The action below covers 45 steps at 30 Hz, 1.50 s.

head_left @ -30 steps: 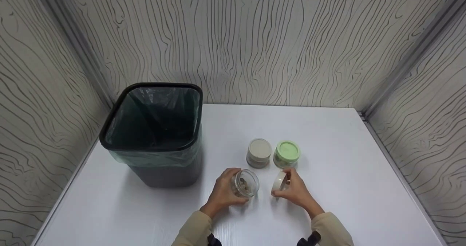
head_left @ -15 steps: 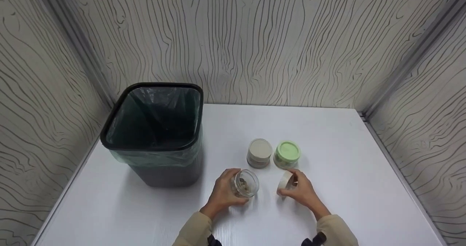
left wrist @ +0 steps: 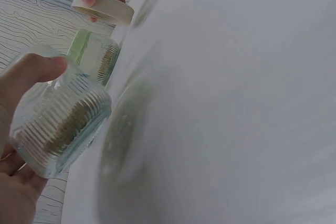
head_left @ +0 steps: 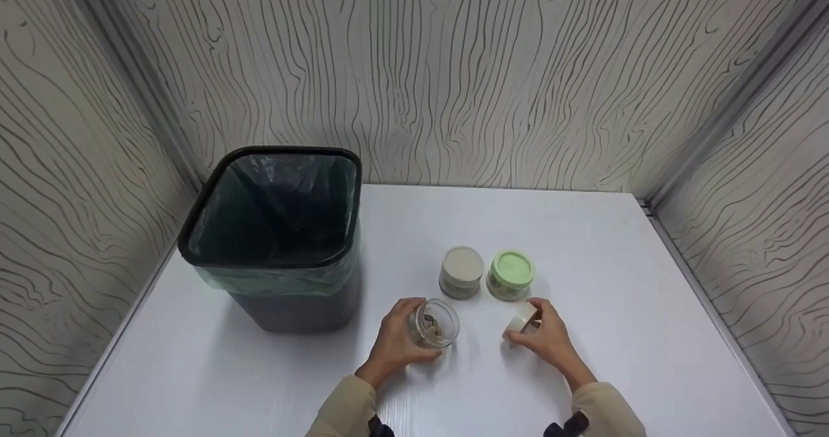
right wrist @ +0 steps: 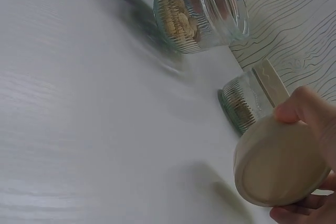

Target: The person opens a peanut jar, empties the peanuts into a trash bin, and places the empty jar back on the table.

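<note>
My left hand (head_left: 398, 341) grips an uncapped ribbed glass jar (head_left: 435, 324) round its side, its mouth tipped toward the right. Small tan, lumpy pieces (right wrist: 181, 22) lie inside that jar. Off to the right, my right hand (head_left: 546, 335) holds a cream lid (head_left: 520, 318) by its edge between thumb and fingers, tilted on its side. The lid's flat top (right wrist: 283, 169) faces the right wrist camera. Just beyond the hands stand two lidded jars, one with a beige lid (head_left: 463, 265) and one with a green lid (head_left: 512, 268).
A black-rimmed bin (head_left: 304, 307) with a green liner (head_left: 278, 281) stands to the left on the white table (head_left: 583, 230). Wood-grain panels (head_left: 414, 74) enclose the table at the back and both sides.
My right hand has moved rightward with the lid, away from the jar, and the lid has turned further over. The left hand and its jar have barely shifted.
</note>
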Tool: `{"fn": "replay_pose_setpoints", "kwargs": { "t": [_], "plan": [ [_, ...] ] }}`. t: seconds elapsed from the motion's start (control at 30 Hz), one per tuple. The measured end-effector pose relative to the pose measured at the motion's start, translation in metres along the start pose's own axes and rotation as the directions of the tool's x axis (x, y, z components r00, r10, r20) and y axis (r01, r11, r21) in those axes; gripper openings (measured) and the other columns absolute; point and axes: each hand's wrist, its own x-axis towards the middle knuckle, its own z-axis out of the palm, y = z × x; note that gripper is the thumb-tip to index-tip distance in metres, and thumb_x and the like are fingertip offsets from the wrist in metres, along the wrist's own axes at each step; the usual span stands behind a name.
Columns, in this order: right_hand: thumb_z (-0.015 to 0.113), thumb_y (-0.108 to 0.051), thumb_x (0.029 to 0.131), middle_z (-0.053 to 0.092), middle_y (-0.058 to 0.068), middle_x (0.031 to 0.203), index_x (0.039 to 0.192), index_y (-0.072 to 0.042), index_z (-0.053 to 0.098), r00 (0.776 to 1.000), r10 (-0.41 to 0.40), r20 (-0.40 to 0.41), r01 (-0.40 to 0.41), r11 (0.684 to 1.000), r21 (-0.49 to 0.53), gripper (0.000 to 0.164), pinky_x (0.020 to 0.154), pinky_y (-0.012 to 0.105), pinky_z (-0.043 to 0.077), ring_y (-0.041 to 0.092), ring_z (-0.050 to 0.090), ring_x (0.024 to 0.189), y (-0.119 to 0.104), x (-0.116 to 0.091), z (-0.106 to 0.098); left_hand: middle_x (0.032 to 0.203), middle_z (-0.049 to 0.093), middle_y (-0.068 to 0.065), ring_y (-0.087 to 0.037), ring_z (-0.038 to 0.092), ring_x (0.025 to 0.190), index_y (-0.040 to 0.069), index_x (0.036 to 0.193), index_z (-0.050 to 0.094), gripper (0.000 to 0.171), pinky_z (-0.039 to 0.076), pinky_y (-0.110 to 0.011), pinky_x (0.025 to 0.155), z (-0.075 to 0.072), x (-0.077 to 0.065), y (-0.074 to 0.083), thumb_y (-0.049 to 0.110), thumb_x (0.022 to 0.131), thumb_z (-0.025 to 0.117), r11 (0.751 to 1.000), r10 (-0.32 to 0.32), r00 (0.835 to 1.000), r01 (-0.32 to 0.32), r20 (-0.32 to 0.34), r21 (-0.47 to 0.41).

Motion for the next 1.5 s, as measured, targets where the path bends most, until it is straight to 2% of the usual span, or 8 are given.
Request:
{"fn": "replay_pose_setpoints", "kwargs": {
  "t": [0.33, 0.5, 0.63, 1.07, 1.27, 1.5],
  "plan": [
    [0.079, -0.014, 0.072, 0.046, 0.032, 0.130, 0.134, 0.012, 0.033, 0.999, 0.040, -0.036, -0.040, 0.999, 0.008, 0.081, 0.106, 0.052, 0.045, 0.041, 0.051, 0.119, 0.007, 0.004, -0.007, 0.120, 0.062, -0.007, -0.024, 0.061, 0.113, 0.006, 0.123, 0.056, 0.080, 0.050, -0.039, 0.103, -0.001, 0.001, 0.001, 0.020, 0.054, 0.092, 1.000, -0.021, 1.000, 0.021, -0.001, -0.005],
    [0.078, -0.016, 0.076, 0.044, 0.035, 0.133, 0.135, 0.013, 0.031, 0.995, 0.061, -0.081, -0.059, 0.998, 0.024, 0.081, 0.108, 0.053, 0.043, 0.045, 0.047, 0.124, 0.013, 0.006, -0.011, 0.119, 0.062, -0.008, -0.025, 0.061, 0.112, 0.004, 0.123, 0.056, 0.079, 0.050, -0.039, 0.102, -0.001, 0.001, 0.000, 0.020, 0.054, 0.092, 1.000, -0.007, 1.000, 0.007, -0.005, -0.005],
    [0.078, -0.017, 0.077, 0.042, 0.035, 0.136, 0.135, 0.013, 0.030, 0.990, 0.081, -0.118, -0.075, 0.996, 0.051, 0.082, 0.109, 0.053, 0.042, 0.044, 0.045, 0.127, 0.020, 0.008, -0.015, 0.120, 0.062, -0.008, -0.025, 0.061, 0.113, 0.004, 0.123, 0.056, 0.079, 0.050, -0.040, 0.102, -0.001, 0.001, 0.000, 0.020, 0.054, 0.092, 1.000, -0.009, 1.000, 0.009, -0.006, -0.005],
    [0.074, -0.013, 0.079, 0.032, 0.034, 0.144, 0.142, 0.012, 0.021, 0.977, 0.155, -0.149, -0.128, 0.976, 0.178, 0.086, 0.118, 0.054, 0.030, 0.046, 0.032, 0.138, 0.037, 0.011, -0.020, 0.120, 0.062, -0.009, -0.026, 0.061, 0.113, 0.002, 0.123, 0.056, 0.080, 0.050, -0.040, 0.103, 0.000, 0.000, -0.001, 0.022, 0.054, 0.092, 1.000, -0.013, 1.000, 0.012, -0.007, -0.009],
    [0.075, -0.011, 0.077, 0.028, 0.035, 0.147, 0.143, 0.013, 0.019, 0.969, 0.186, -0.164, -0.155, 0.971, 0.182, 0.089, 0.121, 0.054, 0.025, 0.047, 0.026, 0.142, 0.042, 0.013, -0.023, 0.120, 0.062, -0.008, -0.026, 0.060, 0.114, 0.002, 0.124, 0.057, 0.080, 0.050, -0.040, 0.103, -0.001, 0.000, -0.001, 0.021, 0.054, 0.092, 1.000, -0.015, 1.000, 0.015, -0.009, -0.006],
    [0.076, -0.015, 0.077, 0.029, 0.036, 0.146, 0.142, 0.014, 0.021, 0.959, 0.205, -0.197, -0.170, 0.969, 0.179, 0.090, 0.121, 0.054, 0.025, 0.047, 0.027, 0.141, 0.050, 0.013, -0.025, 0.120, 0.062, -0.008, -0.026, 0.060, 0.114, 0.002, 0.123, 0.057, 0.080, 0.050, -0.040, 0.103, -0.001, -0.002, -0.003, 0.021, 0.054, 0.092, 1.000, -0.013, 1.000, 0.013, -0.017, -0.020]
  ]
}}
